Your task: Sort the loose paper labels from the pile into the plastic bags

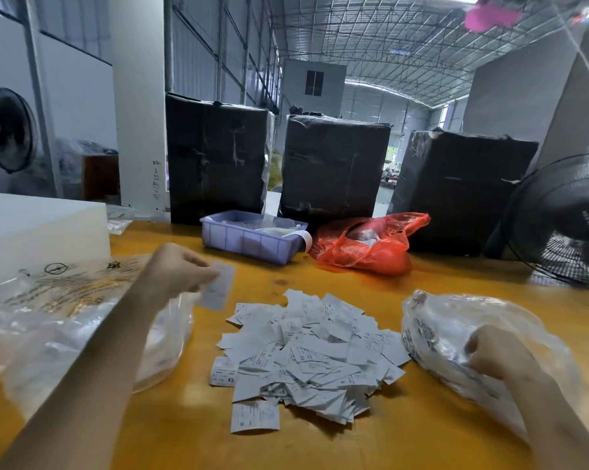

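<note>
Above the yellow wooden bench point(320, 449), the left hand point(181, 266) pinches one white paper label point(216, 290).
Next it should drop into the clear plastic bag on the left point(66, 320); the right hand point(500, 351) grips the other clear bag point(456, 323) beside the white label pile point(306, 351).

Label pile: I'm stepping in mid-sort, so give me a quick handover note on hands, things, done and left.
Left hand: pinches one label above the left bag.
Right hand: curled on the right bag; what it holds is unclear.
Pile: on the table, between the two bags.
Done: bag contents too blurred to tell.
Left: most labels remain loose in the pile.
</note>
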`<state>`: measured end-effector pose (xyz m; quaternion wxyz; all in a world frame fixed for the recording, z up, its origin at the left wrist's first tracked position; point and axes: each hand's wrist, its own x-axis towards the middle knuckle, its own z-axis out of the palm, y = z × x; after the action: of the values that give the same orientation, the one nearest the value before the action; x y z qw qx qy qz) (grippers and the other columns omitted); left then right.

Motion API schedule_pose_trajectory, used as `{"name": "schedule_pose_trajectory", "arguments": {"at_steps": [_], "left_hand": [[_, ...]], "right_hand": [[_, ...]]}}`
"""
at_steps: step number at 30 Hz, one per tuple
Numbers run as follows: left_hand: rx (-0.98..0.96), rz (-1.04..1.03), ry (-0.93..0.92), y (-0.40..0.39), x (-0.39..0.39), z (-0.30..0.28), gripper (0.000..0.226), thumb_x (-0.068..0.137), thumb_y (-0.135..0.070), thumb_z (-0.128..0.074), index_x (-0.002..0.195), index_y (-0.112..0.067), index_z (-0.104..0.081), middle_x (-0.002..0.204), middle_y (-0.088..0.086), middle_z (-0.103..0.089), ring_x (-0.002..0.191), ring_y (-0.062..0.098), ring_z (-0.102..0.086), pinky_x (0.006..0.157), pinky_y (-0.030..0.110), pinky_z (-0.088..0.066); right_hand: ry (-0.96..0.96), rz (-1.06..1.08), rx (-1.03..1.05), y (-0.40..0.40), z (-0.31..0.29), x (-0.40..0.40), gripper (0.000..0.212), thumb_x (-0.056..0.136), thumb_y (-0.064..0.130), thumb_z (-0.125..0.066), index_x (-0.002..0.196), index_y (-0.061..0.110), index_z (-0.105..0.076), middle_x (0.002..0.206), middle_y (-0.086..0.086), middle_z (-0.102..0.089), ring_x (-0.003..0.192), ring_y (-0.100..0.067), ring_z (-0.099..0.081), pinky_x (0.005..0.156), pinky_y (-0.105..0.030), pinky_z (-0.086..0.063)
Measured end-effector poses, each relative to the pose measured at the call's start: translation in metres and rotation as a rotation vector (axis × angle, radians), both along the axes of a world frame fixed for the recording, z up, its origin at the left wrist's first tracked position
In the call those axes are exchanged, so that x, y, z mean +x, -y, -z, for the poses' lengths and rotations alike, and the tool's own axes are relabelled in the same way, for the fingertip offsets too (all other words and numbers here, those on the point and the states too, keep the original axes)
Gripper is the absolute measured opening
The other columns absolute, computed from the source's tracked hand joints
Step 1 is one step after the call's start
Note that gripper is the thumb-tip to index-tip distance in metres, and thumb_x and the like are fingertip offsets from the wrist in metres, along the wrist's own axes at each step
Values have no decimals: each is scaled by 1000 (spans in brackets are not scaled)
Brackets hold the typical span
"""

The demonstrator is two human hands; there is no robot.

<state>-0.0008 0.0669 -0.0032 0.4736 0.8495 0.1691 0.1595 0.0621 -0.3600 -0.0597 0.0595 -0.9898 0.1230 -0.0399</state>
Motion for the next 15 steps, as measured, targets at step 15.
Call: {"name": "schedule_pose_trajectory", "arguments": {"at_steps": [15], "left_hand": [[510, -525, -361, -67, -5, 21, 35, 81, -15, -71, 107, 4, -60, 110, 26, -58, 105, 41, -52, 83, 42, -41]], "right_hand": [[77, -14, 74, -1, 10, 7, 8, 73, 15, -78, 69, 11, -72, 69, -2, -70, 68, -16, -65, 71, -37, -57]]}}
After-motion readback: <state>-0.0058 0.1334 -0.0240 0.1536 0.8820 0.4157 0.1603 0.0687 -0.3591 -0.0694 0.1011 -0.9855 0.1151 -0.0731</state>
